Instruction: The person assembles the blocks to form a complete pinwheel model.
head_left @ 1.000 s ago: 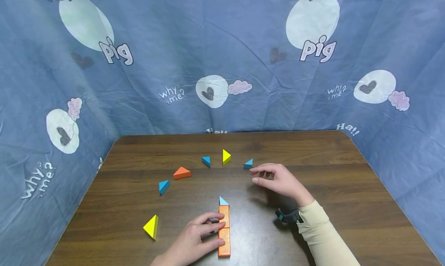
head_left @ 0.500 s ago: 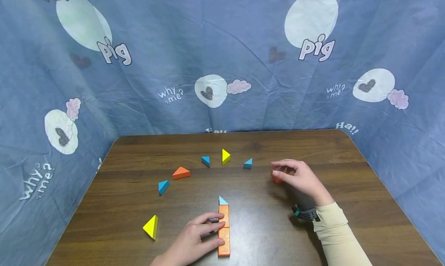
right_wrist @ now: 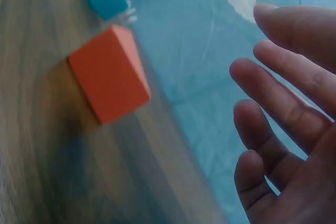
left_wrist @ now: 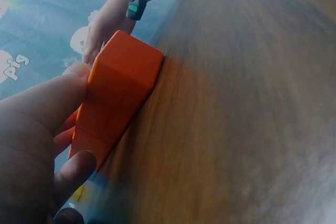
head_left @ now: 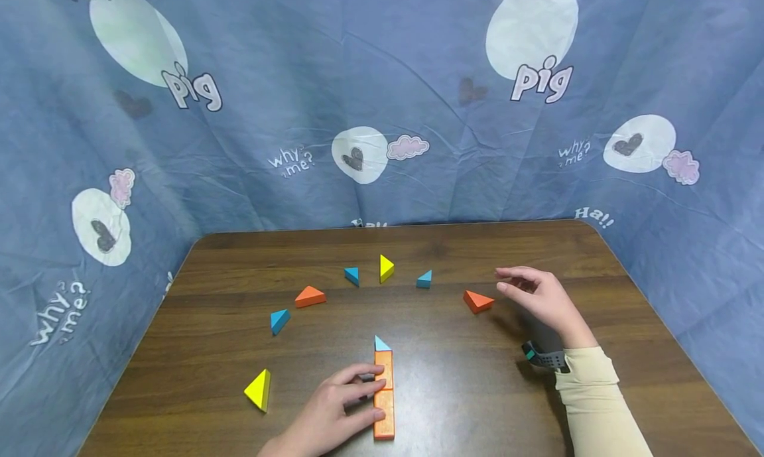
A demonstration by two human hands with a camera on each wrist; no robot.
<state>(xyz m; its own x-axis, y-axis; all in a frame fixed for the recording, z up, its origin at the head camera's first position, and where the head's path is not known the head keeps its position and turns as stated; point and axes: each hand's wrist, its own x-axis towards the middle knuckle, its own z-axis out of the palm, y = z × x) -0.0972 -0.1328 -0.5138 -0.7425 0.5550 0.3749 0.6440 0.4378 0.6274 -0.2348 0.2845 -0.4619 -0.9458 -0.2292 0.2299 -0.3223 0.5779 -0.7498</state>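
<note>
Two orange rectangular blocks (head_left: 384,414) lie end to end in an upright column at the front middle of the table, a light blue triangle (head_left: 381,344) at their far end. My left hand (head_left: 334,404) rests against their left side, fingertips at the edge. In the left wrist view the orange block (left_wrist: 118,87) fills the space beside the thumb and fingers. My right hand (head_left: 546,301) hovers with relaxed fingers and nothing in them. Just left of it lies a red-orange triangular block (head_left: 478,302), which the right wrist view shows apart from the fingers.
Other triangular blocks form an arc: a yellow one (head_left: 258,391) at left, a blue one (head_left: 278,321), an orange one (head_left: 310,297), another blue one (head_left: 352,276), a yellow one (head_left: 386,268) and a blue one (head_left: 424,279). A blue printed curtain (head_left: 382,198) hangs behind the table (head_left: 597,271).
My right hand moved right from the blue triangle, setting the red-orange triangular block on the table and letting go of it. The left hand stays at the orange blocks.
</note>
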